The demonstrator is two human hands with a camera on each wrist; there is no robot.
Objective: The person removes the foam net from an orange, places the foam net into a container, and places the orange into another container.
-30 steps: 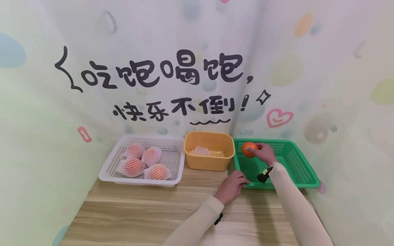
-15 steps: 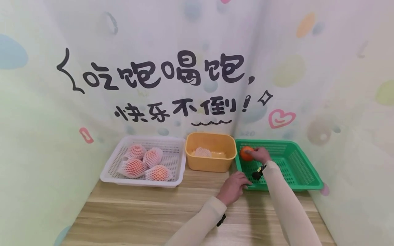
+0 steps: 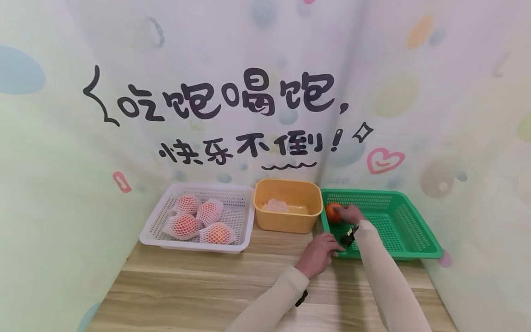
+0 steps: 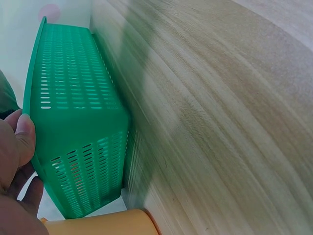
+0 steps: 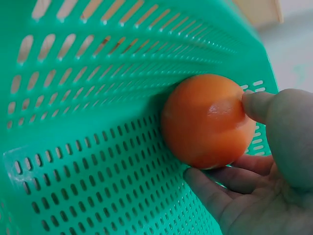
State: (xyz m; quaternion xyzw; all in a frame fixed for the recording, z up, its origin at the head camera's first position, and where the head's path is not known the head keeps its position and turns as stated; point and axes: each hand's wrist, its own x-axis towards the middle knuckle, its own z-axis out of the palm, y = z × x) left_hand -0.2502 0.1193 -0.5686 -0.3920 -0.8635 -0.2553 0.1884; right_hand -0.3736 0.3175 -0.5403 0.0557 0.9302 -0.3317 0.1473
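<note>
In the back left corner of the green basket (image 3: pixel 415 230), my right hand (image 3: pixel 351 214) holds an orange (image 3: pixel 333 212). From the right wrist, the thumb is on one side of the orange (image 5: pixel 208 120) and the fingers are under the other, close to the perforated floor. My left hand (image 3: pixel 318 254) grips the basket's front left corner. Seen from the left wrist, thumb and fingers (image 4: pixel 33 193) pinch the rim of the green basket (image 4: pixel 78 117).
Left of the green basket stands a yellow bin (image 3: pixel 286 223) with a white foam net (image 3: pixel 277 205) inside. A white basket (image 3: pixel 192 247) farther left holds several net-wrapped fruits (image 3: pixel 217 234). Walls close in the wooden table (image 3: pixel 199 286) behind and at both sides.
My right hand has lowered the orange into the back left corner of the green basket. The left hand keeps its grip on the rim. The head view has shifted slightly.
</note>
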